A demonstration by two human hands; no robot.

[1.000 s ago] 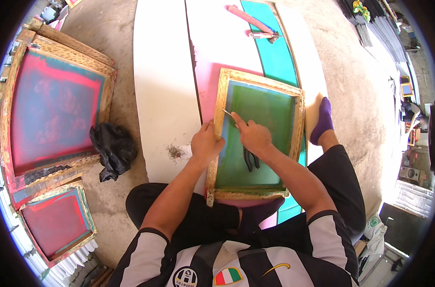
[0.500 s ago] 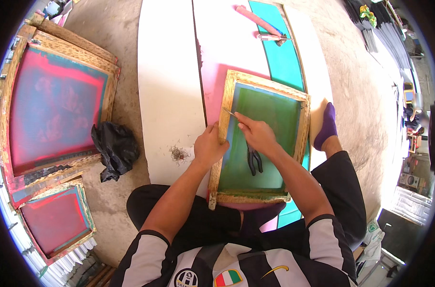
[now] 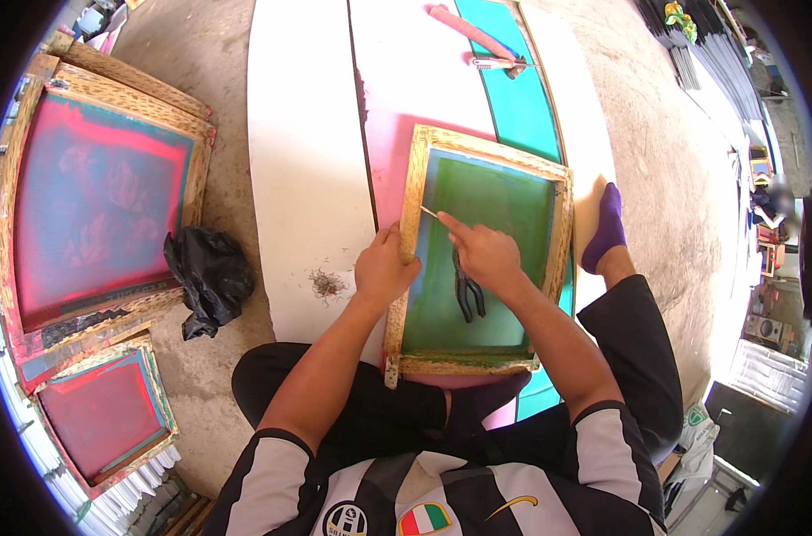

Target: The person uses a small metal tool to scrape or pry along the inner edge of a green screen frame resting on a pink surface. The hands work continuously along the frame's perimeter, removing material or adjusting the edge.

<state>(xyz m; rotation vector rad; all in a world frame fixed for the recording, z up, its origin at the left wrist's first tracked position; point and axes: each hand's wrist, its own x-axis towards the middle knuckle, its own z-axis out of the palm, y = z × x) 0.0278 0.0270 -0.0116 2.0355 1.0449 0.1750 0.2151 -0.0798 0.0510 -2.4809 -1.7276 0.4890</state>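
Observation:
A wooden screen-printing frame (image 3: 561,214) with green mesh lies tilted in front of me, its near end by my legs. My left hand (image 3: 385,267) is closed around its left rail. In my right hand (image 3: 484,256) is a thin tool with a metal shaft (image 3: 429,212), its handle hidden by my fingers. The shaft's tip touches or hovers just over the inner edge of that left rail; I cannot tell which. Black-handled pliers (image 3: 469,297) rest on the mesh, partly under my right hand.
A small pile of metal bits, like staples (image 3: 326,285), lies on the white board (image 3: 309,161). Beyond the frame are a hammer (image 3: 464,31) and a screwdriver (image 3: 493,62). At left stand pink-stained screens (image 3: 111,196) and a black plastic bag (image 3: 208,277). My socked foot (image 3: 610,228) is at right.
The whole view has shifted slightly. The tool's shaft now points a little differently at the left rail. Both hands keep their holds.

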